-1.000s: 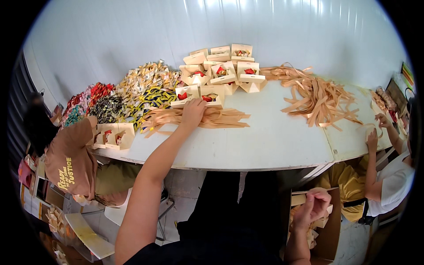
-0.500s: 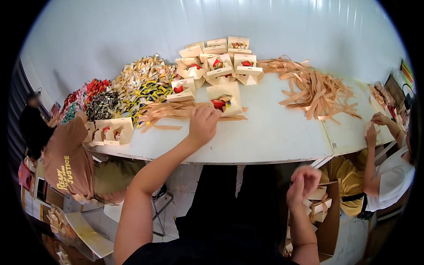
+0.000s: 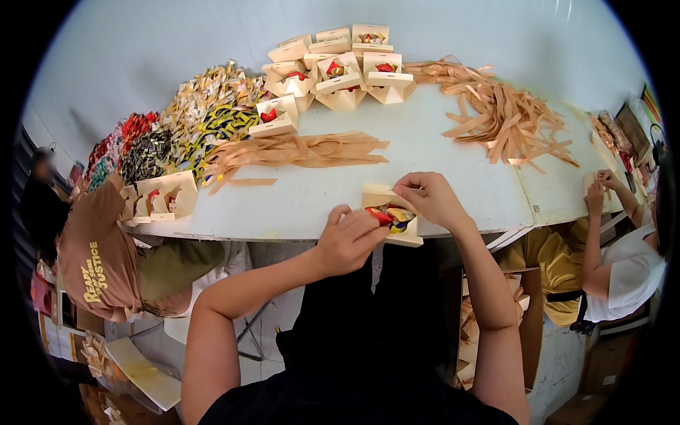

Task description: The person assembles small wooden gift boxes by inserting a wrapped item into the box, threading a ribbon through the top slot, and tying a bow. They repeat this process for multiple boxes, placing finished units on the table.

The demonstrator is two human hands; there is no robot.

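Note:
A small cream cardboard box [image 3: 405, 239] is just in front of me at the table's near edge, its lid raised. Wrapped candies [image 3: 394, 214] in red, gold and yellow-blue fill it. My left hand [image 3: 348, 241] grips the box's left side, fingers curled and partly covering the candies. At the upper right, my right hand [image 3: 428, 198] pinches the lid's edge between thumb and fingers. Beyond them lies a flat bundle of tan ribbons [image 3: 304, 150]. The box's underside is hidden.
Open filled boxes [image 3: 340, 81] are stacked at the back, beside a candy heap [image 3: 205, 103]. Loose ribbons [image 3: 506, 127] lie back right. Co-workers sit left [image 3: 106, 248] and right [image 3: 623, 276]. A carton [image 3: 533, 326] of ribboned boxes stands below, by my right arm.
My left hand has brought the box from beside the ribbons toward me. My right hand has come up from above the carton and taken hold of the box's lid. The view has shifted slightly.

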